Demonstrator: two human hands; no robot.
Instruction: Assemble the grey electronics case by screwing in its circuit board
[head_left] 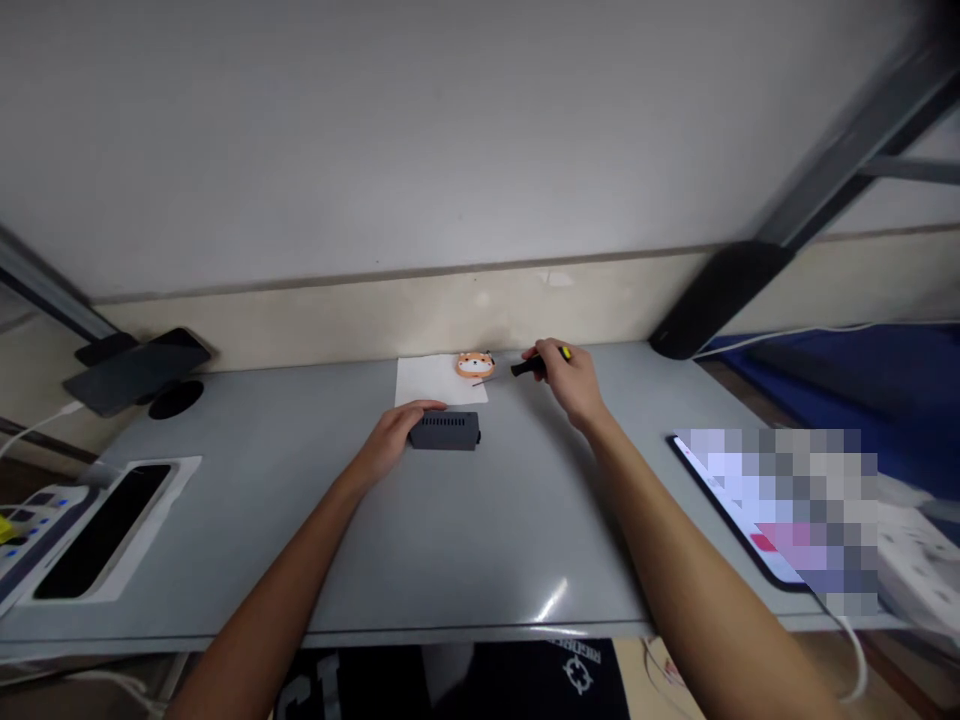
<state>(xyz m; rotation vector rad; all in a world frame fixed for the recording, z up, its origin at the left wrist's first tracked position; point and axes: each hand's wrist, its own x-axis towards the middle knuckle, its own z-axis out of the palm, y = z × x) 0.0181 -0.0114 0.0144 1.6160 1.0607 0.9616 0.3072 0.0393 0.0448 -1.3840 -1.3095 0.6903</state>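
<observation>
My left hand grips the left end of a small dark grey box with a row of slots along its upper part. The box rests on the grey table, its long side towards me. In my right hand is a screwdriver with a black and yellow handle. It is held above the table, its thin shaft pointing left. Behind the box lies a white sheet of paper. On the paper's right part sits an orange and white animal-face item, close to the screwdriver's tip.
To the left are a phone on a white sheet, a power strip and a dark device on a stand. A lit tablet, partly pixelated, lies at right with a cable. A black cylinder leans at the back right.
</observation>
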